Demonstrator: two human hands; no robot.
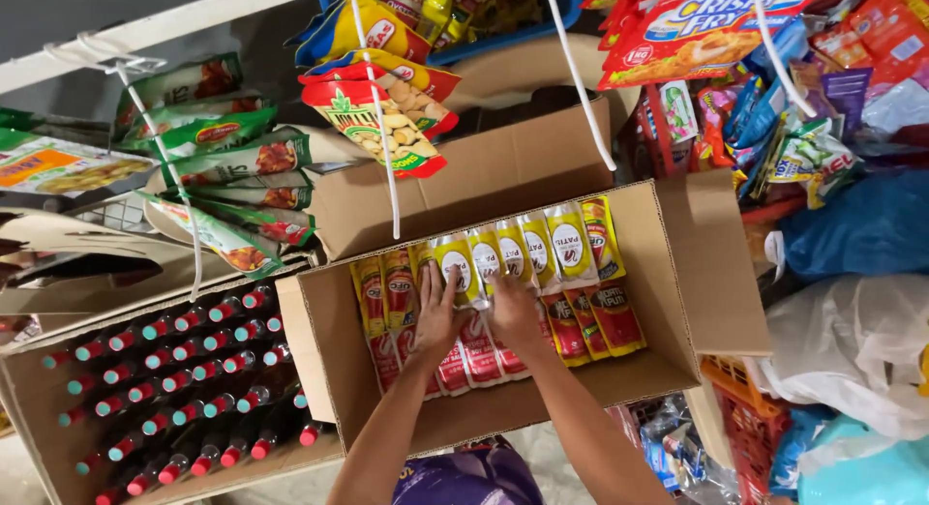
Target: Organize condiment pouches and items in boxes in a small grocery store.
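Only the head view here, looking straight down into an open cardboard box (677,302). A row of yellow-and-red sauce pouches (542,273) is packed across the box, overlapping like shingles, with the yellow tops toward the far wall and the red bottoms toward the near side.

The left hand (437,311) is laid flat on the pouches left of the middle of the row, fingers spread and pointing away, nothing clamped in it. The right hand (513,307) is pressed down just beside it, fingers slightly bent over the pouch tops; whether anything is pinched under those fingers can't be told, so it's best called resting on the pouches. The two hands are close together, almost touching at the thumbs. Both bare forearms are seen coming up from the bottom edge.

To the left, a second carton (39,408) is filled with dark bottles (194,370) with red caps, stood upright in tight rows. Behind the main box, another empty-looking brown box (503,166) is seen. Green snack packets (232,166) and a red-and-yellow bag of nuts (387,118) are hung on white strips above. On the right, plastic bags (852,341) and an orange crate (755,408) are piled next to the box flap.
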